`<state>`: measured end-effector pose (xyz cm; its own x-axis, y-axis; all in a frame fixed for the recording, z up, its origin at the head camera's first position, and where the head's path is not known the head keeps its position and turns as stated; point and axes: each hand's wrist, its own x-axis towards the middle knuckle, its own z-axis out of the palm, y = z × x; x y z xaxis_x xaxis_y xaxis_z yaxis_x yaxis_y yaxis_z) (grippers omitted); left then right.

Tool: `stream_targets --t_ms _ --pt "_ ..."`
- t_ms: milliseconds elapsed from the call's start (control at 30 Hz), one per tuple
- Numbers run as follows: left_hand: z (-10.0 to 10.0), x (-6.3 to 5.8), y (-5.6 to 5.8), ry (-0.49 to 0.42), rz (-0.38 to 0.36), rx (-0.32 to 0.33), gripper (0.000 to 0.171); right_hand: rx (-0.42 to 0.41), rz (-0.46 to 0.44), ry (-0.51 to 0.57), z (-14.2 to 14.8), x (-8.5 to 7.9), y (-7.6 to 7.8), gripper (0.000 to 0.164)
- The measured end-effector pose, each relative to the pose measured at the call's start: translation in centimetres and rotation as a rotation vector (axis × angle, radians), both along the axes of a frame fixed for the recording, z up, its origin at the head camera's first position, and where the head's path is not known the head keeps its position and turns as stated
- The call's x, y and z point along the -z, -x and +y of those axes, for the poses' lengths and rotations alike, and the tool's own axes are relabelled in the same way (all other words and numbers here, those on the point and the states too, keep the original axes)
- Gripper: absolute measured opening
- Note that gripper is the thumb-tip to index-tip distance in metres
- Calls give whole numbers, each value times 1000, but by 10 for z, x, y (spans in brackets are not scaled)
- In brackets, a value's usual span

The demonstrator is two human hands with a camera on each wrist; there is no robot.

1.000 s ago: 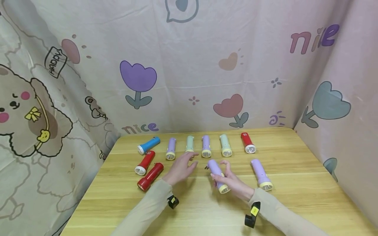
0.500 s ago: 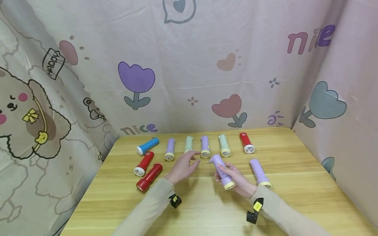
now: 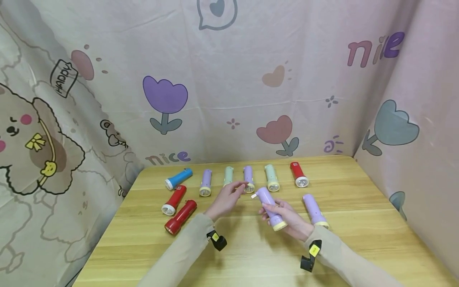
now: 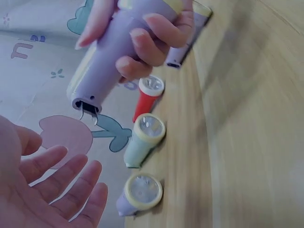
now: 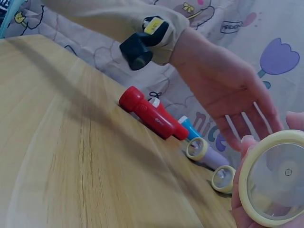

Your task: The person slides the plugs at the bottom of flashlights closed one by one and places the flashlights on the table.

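Held unit was a purple flashlight [image 3: 267, 198]: smooth, plastic-looking tapered cylinder, flaring to a cream lens ring [image 5: 244, 183] around a clear round lens [image 5: 285, 190]. Tail had a dark slot with two thin metal prongs [image 4: 89, 114] sticking out. Table [image 3: 236, 259] was light, wood-grained planks; the curtain [image 3: 218, 87] behind was creased pale cloth with printed tulips and lettering.

Right hand [image 3: 288, 220] had fingers and thumb wrapped round the purple body, firm grip. That flashlight was up in the air in front of the back row, tilted, lens end toward the person, prongs toward the left hand [image 3: 226, 200]. Left hand was empty, palm turned inward, fingers spread and slightly bent, fingertips near the prongs but apart from them.

Others lay on the table, same general shape. Left cluster: blue flashlight [image 3: 179, 178], red flashlight with white head [image 3: 174, 199], all-red flashlight [image 3: 181, 216]. Back row, left to right: left purple one [image 3: 206, 180], left green one [image 3: 228, 174] with its head partly behind the left hand, middle purple one [image 3: 248, 175], right green one [image 3: 271, 175], right-end red one [image 3: 297, 172]. Far-right purple one [image 3: 313, 207] lay just beyond the right wrist.
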<state>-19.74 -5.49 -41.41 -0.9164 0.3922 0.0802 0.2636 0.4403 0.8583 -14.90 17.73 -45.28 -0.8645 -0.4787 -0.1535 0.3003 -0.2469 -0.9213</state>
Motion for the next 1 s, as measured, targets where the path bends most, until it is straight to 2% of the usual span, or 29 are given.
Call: stream_targets --t_ms 200,367,567,667,833,1000 --pt "9 -5 5 -107 -85 68 46 -30 50 -33 3 -1 -1 28" --pt "16 -8 6 -114 -115 100 46 -51 85 -60 5 -2 0 19" --pt "23 -13 2 -107 -103 94 43 -32 130 -102 8 -1 1 13" --pt "25 -15 0 -130 -100 90 40 -17 214 -150 10 1 1 19" --pt "26 -20 -7 -173 -121 91 36 36 394 -248 14 2 2 39" --pt "25 -24 -11 -201 -150 85 36 113 544 -351 17 3 3 33"
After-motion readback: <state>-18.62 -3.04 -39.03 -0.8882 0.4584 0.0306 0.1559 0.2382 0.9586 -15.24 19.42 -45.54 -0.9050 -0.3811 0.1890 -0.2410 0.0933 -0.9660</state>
